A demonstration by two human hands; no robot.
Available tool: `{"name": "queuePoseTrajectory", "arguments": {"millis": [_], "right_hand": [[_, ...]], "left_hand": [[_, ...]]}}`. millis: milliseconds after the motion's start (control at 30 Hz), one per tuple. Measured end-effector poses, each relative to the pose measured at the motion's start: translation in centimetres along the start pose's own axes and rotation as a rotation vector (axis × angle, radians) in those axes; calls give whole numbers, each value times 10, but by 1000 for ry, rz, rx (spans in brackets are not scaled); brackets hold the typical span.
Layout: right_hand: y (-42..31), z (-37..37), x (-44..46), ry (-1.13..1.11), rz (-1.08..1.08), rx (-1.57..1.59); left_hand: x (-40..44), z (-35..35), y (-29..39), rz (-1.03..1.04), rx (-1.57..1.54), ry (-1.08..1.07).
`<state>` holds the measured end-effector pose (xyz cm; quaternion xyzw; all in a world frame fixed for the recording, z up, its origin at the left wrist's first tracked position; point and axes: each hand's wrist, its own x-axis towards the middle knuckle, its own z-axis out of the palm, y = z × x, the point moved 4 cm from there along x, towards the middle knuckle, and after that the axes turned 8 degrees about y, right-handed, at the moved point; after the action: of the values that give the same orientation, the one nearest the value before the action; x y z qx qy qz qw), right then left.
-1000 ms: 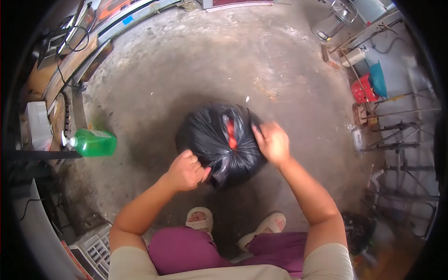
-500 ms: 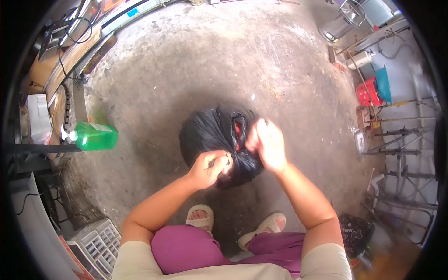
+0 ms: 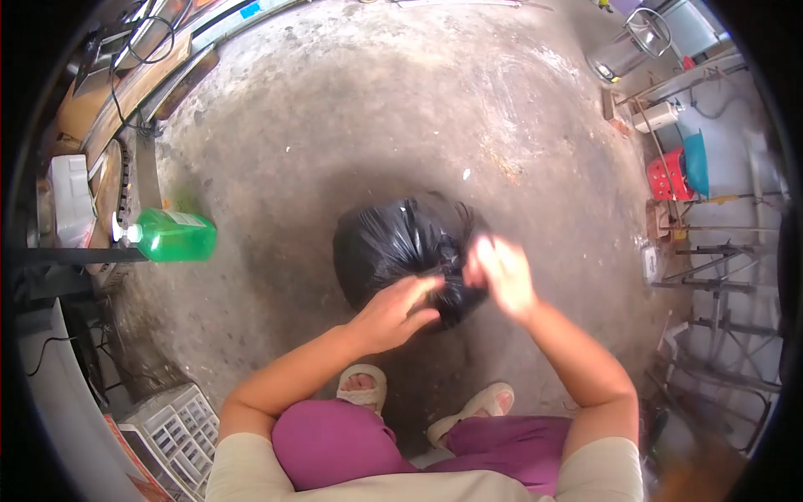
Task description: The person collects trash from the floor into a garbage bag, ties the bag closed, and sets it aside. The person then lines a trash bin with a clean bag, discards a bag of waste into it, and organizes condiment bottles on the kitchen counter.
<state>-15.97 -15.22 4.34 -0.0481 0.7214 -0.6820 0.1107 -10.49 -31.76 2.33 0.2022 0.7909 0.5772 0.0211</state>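
A bulging black plastic garbage bag [image 3: 376,247] rests on the concrete floor in front of my feet, its top gathered into creases. My left hand [image 3: 391,316] lies at its near side, fingers stretched toward the gathered top and thumb apart. I see nothing held in that hand. At the right edge of the bag is my right hand [image 3: 506,276], its fingertips against or just beside the plastic. Motion blurs those fingers, so whether they grip the plastic cannot be made out.
A bottle of green liquid with a white pump [image 3: 176,235] stands at the left. A white compartment tray [image 3: 171,439] is at lower left. Along the right wall are metal racks [image 3: 723,284], a red basket [image 3: 667,176] and a teal basin [image 3: 695,166]. A metal pot [image 3: 623,52] stands at far right.
The bag's opening, with red showing inside, is now closed over and out of sight. My left hand has let go of the gathered plastic and opened. My right hand has moved slightly right and down.
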Motion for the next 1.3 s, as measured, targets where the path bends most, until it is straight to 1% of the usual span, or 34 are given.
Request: {"name": "queuePoseTrajectory", "arguments": {"millis": [33, 67, 100, 167, 200, 267, 300, 367, 433, 467, 533, 567, 633, 700, 733, 767, 833, 867, 967, 1000, 1100, 1133, 1233, 1267, 1300], "right_hand": [[-21, 9, -15, -110, -206, -131], [-36, 21, -26, -248, -459, -274], [-46, 34, -37, -384, -712, -420], [-56, 48, -50, -420, -908, -590], [-52, 45, -50, -422, -906, -635], [-48, 40, -40, -306, -787, -736], [-46, 36, -35, -247, -725, -785], [-27, 26, -29, -179, -557, -787], [-17, 22, -25, -137, -427, -812], [-8, 19, -24, -127, -356, -695], [13, 11, -23, -108, -212, -460], [12, 3, -23, -85, -102, -441], [19, -12, -25, -124, 71, -469], [19, -13, -39, -186, 68, -404], [19, -11, -47, -216, 67, -371], [7, -4, -54, -217, -279, -431], [-8, 12, -65, -390, -661, -600], [-10, 18, -69, -482, -696, -690], [-8, 25, -65, -517, -772, -732], [-10, 23, -60, -474, -771, -646], [-7, 18, -46, -89, -594, -510], [-8, 20, -40, -102, -556, -495], [7, 23, -32, -89, -470, -469], [10, 22, -27, -77, -411, -408], [14, 21, -24, -75, -381, -389]], "left_hand": [[4, 1, 4, 0, -28, 55], [4, 7, -3, 73, 125, -55], [4, 12, -4, -1, 170, -159], [0, 29, -21, -90, 221, -357], [2, 27, -18, 29, 138, -257], [5, 20, -7, 257, -32, -62], [9, 19, -7, -28, -146, -55], [9, 13, 0, 103, 9, -66], [8, 12, -1, 13, 108, -210], [6, 12, -3, -32, 158, -280], [8, 5, -6, 23, 37, -259], [10, 1, -8, 50, -23, -249], [14, -6, -6, 66, -151, -231], [17, -8, -7, 58, -277, -188], [18, -7, -11, -109, -370, -205], [17, -5, -13, -198, -406, -205], [13, 0, -17, -378, -475, -204], [12, 1, -17, -389, -483, -157], [12, 0, -17, -326, -376, -116], [14, -2, -12, -291, -312, -80], [16, -8, 10, 76, 99, -73], [12, -3, 12, 236, 260, -62], [12, 4, 20, 534, 531, -58], [13, 5, 19, 642, 554, 13], [14, 5, 17, 690, 568, 65]]}}
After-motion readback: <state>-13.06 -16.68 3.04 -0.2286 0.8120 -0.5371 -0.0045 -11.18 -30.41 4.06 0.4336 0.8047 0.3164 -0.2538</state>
